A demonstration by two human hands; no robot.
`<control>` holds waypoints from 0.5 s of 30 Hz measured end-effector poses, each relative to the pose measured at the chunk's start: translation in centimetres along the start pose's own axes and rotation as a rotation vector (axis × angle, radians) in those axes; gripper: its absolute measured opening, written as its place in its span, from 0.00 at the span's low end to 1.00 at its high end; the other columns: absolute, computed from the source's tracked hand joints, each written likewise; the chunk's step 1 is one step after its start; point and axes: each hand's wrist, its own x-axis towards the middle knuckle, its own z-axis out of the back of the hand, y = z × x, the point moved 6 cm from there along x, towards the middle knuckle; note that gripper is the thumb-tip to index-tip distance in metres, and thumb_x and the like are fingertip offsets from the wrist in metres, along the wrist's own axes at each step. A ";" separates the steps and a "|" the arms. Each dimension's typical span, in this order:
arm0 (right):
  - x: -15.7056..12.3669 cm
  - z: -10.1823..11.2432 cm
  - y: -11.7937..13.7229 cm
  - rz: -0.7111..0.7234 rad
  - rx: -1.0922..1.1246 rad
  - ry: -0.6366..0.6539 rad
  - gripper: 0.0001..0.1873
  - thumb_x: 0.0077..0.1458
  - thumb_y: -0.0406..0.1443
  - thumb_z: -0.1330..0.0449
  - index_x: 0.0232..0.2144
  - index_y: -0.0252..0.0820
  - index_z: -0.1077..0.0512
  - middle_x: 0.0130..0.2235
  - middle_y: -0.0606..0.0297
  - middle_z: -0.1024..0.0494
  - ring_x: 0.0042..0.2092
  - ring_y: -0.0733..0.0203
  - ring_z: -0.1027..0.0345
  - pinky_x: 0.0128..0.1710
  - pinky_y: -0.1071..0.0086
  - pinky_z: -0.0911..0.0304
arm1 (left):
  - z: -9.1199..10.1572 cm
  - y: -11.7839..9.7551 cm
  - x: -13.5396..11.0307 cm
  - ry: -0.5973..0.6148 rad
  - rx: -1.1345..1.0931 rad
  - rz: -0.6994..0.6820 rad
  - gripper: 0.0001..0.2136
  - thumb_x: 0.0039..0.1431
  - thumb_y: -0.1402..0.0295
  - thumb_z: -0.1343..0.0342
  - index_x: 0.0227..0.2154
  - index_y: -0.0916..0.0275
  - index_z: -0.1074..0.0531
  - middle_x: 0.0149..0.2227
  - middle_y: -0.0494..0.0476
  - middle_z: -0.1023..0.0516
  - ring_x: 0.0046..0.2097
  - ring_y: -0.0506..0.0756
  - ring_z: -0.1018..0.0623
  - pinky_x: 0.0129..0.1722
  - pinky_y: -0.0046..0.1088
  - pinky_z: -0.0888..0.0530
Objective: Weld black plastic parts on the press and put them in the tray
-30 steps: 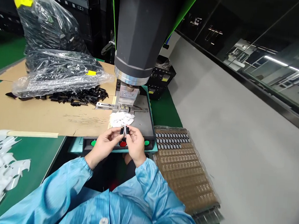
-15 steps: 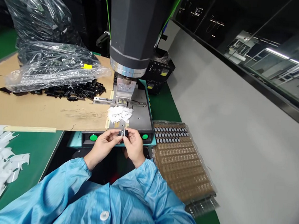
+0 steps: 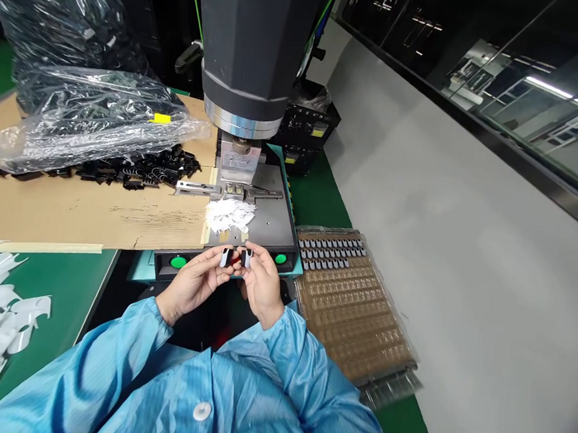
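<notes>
Here, the left hand (image 3: 192,281) pinches one piece (image 3: 225,257) in its fingertips and the right hand (image 3: 264,280) a second piece (image 3: 246,259), just apart before the press (image 3: 254,54); both small and black, with pale, elongated faces.

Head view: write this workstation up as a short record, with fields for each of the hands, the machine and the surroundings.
Left hand: pinches a small black-and-white piece
Right hand: pinches a similar piece, apart from the first
Machine: dark head above a grey base; green buttons at the front
On base: heap of white scraps
Left side: black parts on cardboard, beside plastic bags
Right side: tray, three rows of pieces, the nearest row shorter
</notes>
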 end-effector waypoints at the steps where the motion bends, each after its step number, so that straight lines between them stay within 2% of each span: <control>1: 0.0 0.0 0.0 -0.005 0.011 0.000 0.18 0.62 0.41 0.35 0.53 0.46 0.25 0.50 0.60 0.18 0.38 0.61 0.22 0.42 0.62 0.21 | 0.0 0.1 0.0 0.000 -0.006 0.005 0.15 0.67 0.65 0.35 0.55 0.61 0.21 0.55 0.64 0.17 0.44 0.55 0.15 0.41 0.26 0.17; 7: -0.2 -0.1 0.0 -0.010 0.016 0.015 0.17 0.63 0.40 0.36 0.53 0.46 0.25 0.49 0.61 0.19 0.37 0.62 0.24 0.41 0.62 0.22 | -0.1 0.0 -0.1 -0.002 -0.004 0.008 0.15 0.67 0.66 0.35 0.55 0.62 0.21 0.53 0.64 0.17 0.43 0.55 0.15 0.40 0.28 0.16; 11: 0.1 0.2 -0.3 0.009 -0.036 0.025 0.16 0.62 0.38 0.40 0.52 0.47 0.29 0.48 0.62 0.20 0.36 0.62 0.25 0.40 0.62 0.22 | -0.1 -0.1 -0.1 -0.015 0.020 0.028 0.18 0.63 0.64 0.31 0.54 0.62 0.21 0.49 0.63 0.16 0.42 0.55 0.15 0.40 0.28 0.16; 13: -0.2 0.7 -0.3 0.064 -0.188 0.010 0.15 0.59 0.36 0.41 0.49 0.48 0.31 0.45 0.65 0.22 0.36 0.62 0.26 0.38 0.63 0.23 | 0.1 0.2 -0.2 -0.049 0.099 0.027 0.20 0.60 0.61 0.28 0.53 0.60 0.21 0.45 0.61 0.16 0.41 0.56 0.15 0.40 0.29 0.16; 15: -1.0 1.0 0.1 0.161 -0.469 0.012 0.17 0.55 0.34 0.40 0.48 0.50 0.33 0.43 0.67 0.25 0.38 0.59 0.25 0.41 0.63 0.24 | 0.5 0.4 -0.4 -0.103 0.235 -0.025 0.21 0.56 0.58 0.25 0.50 0.58 0.21 0.42 0.57 0.17 0.40 0.55 0.16 0.40 0.29 0.16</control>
